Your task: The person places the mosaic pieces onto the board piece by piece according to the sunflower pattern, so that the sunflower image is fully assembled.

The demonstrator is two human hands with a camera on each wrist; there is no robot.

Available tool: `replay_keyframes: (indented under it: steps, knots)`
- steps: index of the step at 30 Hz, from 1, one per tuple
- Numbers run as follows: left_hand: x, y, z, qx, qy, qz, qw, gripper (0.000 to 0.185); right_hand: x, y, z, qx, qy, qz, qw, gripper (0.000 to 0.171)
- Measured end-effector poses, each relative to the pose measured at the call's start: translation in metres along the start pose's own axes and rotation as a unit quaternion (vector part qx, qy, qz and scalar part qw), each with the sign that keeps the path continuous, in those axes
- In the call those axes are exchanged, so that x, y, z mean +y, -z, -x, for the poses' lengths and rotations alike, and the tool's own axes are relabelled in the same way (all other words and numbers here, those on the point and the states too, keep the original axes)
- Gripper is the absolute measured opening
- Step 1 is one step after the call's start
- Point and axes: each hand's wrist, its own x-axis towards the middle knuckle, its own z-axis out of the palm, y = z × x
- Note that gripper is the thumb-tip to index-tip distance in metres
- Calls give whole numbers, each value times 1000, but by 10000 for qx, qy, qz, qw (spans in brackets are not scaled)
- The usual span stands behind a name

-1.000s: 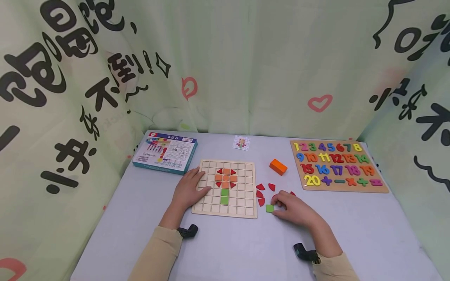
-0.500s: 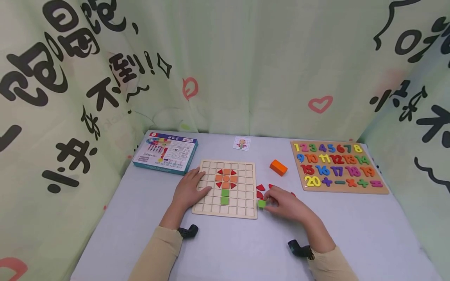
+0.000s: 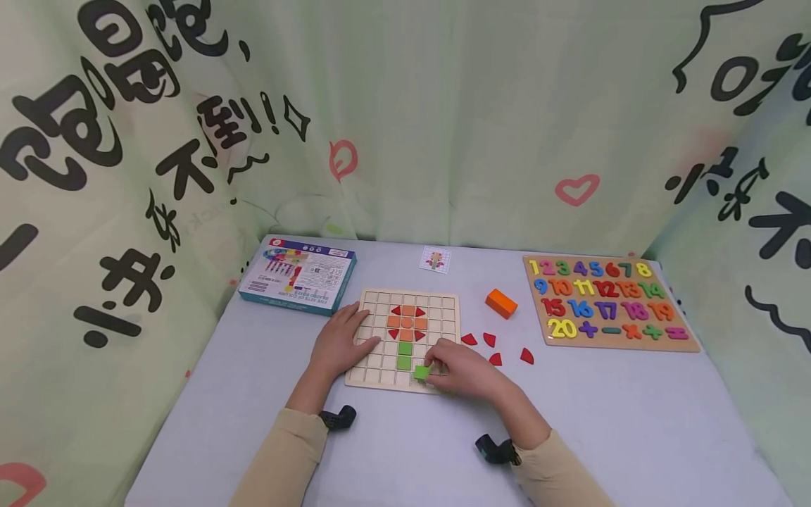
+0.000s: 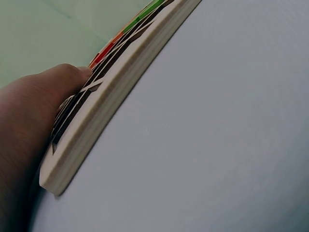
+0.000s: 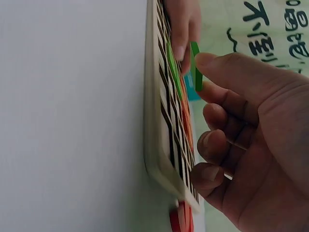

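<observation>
My right hand (image 3: pixel 465 367) pinches a green square tile (image 3: pixel 421 372) between thumb and fingertip, over the lower part of the wooden grid board (image 3: pixel 374 377). In the right wrist view this green tile (image 5: pixel 195 66) is tilted on edge above the board's slots. Two green squares (image 3: pixel 404 355) lie in the board in a column, below a cluster of orange tiles (image 3: pixel 407 322) with red corner pieces around it. My left hand (image 3: pixel 338 345) rests on the board's left edge, fingers spread; its thumb (image 4: pixel 72 77) lies over the rim in the left wrist view.
Several red pieces (image 3: pixel 489 340) lie right of the board. An orange block (image 3: pixel 502 302) stands behind them. A number puzzle board (image 3: pixel 617 338) is at the back right, a boxed game (image 3: pixel 298 274) at the back left, and a small pattern card (image 3: pixel 435 258) at the back.
My right hand has picked the green tile up from the table and carried it left over the board. The left hand stays in place on the board's edge.
</observation>
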Motion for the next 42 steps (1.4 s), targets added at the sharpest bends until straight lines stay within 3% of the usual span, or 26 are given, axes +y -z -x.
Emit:
replay_keyframes:
  steps: [8, 19, 42]
  knots:
    - [-1, 0, 0, -51, -6, 23, 10000, 75, -18, -14, -12, 45, 415, 319, 9986, 21]
    - [-2, -1, -1, -62, -21, 42, 10000, 76, -27, -23, -16, 168, 326, 828, 9959, 18]
    - [-3, -2, -1, 3, -43, 23, 10000, 76, -27, -26, -15, 210, 274, 876, 9956, 16]
